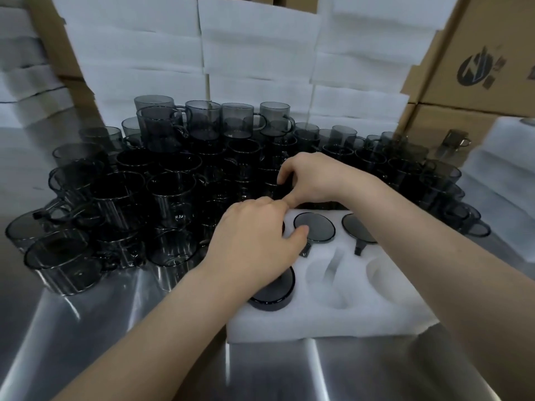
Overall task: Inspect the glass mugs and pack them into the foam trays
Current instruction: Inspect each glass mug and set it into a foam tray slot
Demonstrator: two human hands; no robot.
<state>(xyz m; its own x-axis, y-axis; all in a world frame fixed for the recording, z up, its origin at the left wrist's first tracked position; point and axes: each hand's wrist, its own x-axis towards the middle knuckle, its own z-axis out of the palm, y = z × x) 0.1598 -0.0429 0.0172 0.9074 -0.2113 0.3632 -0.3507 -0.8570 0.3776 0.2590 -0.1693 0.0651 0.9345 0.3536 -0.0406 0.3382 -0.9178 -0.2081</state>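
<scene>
White foam tray (318,319) is being kept on the steel table (289,371), directly under both hands.

Left hand (254,238): being held palm down over the tray's back-left pocket, forearm coming in from lower left, fingers curled downward. What is under the palm is being hidden, so grip state cannot be told. The thumb (299,233) is being laid against the near-left edge of the middle mug (317,227).

Right hand (309,175): being held just behind and above the left knuckles, wrist arched, forearm coming in from lower right. The fingers are being curled over the rim of a pile mug (270,185) just behind the tray; the thumb is being pointed down and is touching the left hand's knuckles. It reads as a pinch on that rim, though the dark glass is making it hard to confirm.

Relative to the left grip:
- the middle mug is being seated base-up just right of the thumb, handle toward the viewer
- a far mug (357,230) is being seated base-up one pocket further right
- a front mug (273,293) is being seated base-up under the left wrist
- two empty pockets (327,280) are being left open to the right of the wrist

Loose mugs (144,198) are being stacked left of and behind both hands. Foam stacks (254,47) and cartons (477,53) are being kept beyond them.
</scene>
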